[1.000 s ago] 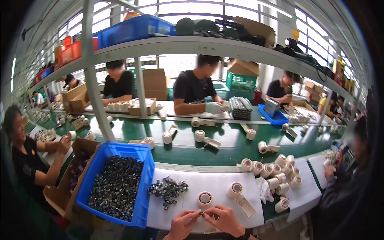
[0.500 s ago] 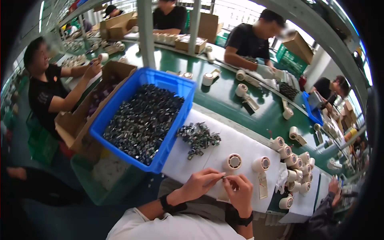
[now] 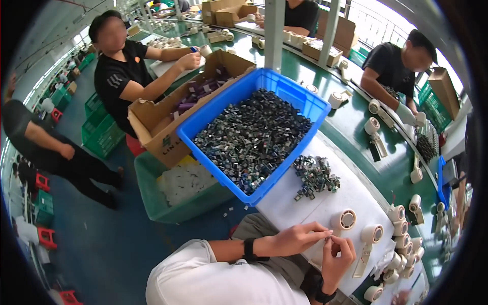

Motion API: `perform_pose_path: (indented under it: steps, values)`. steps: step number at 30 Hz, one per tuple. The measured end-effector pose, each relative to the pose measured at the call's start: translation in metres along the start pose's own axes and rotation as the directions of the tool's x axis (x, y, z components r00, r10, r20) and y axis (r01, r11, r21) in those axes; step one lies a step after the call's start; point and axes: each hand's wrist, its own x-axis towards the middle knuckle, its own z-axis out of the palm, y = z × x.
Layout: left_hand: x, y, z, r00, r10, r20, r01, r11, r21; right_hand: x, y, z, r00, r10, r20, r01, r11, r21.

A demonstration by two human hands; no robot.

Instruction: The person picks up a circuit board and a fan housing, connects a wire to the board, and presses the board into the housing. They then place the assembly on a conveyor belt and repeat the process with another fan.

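Observation:
My left hand (image 3: 294, 240) and my right hand (image 3: 337, 260) meet at the table's near edge, both pinching one tiny dark part (image 3: 329, 237) between their fingertips. Its details are mostly covered by the fingers. Just beyond my hands a cream handheld fan (image 3: 347, 219) stands with its round grille facing up. To its right lies a second cream fan (image 3: 374, 234), its long handle shell opened toward me. A loose heap of small circuit boards (image 3: 316, 177) rests on the white table covering farther off. Beside that heap, a blue bin (image 3: 297, 94) holds a great mass of similar boards.
A cardboard box (image 3: 145, 119) with purple pieces adjoins the bin. Below it sits a green crate (image 3: 147, 195). Several cream fans (image 3: 401, 241) crowd the right side. Beyond runs a green conveyor (image 3: 351, 124) carrying fans. Co-workers sit across and left; another person stands at far left.
The view has swung left, so the bin, the table and my hands appear farther right. My hands stay together in the same pinch.

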Motion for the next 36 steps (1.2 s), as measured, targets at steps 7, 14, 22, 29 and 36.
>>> perform_pose_path:
  steps: [7, 14, 22, 29, 36]
  values:
    - [-0.004, -0.005, 0.012, 0.993, 0.074, -0.091, -0.055, 0.979, 0.194, 0.001, -0.003, 0.013, 0.997, 0.044, -0.071, -0.041, 0.998, 0.054]
    - [-0.003, 0.001, 0.016, 0.987, 0.108, -0.118, -0.087, 0.982, 0.166, 0.000, 0.004, 0.016, 0.996, -0.008, -0.091, 0.013, 0.998, 0.059]
    - [0.011, 0.012, -0.010, 0.987, -0.044, -0.153, 0.049, 0.998, 0.026, 0.018, -0.017, 0.002, 0.996, -0.039, 0.075, 0.041, 0.999, -0.023]
    - [0.019, 0.001, -0.027, 0.992, -0.122, -0.041, 0.124, 0.990, 0.071, 0.066, -0.015, -0.031, 0.964, -0.206, 0.168, 0.251, 0.913, -0.321]
    - [0.037, 0.008, -0.056, 0.999, -0.001, -0.043, 0.016, 0.932, 0.361, 0.111, 0.007, -0.059, 0.794, -0.139, 0.592, 0.253, 0.961, -0.114]
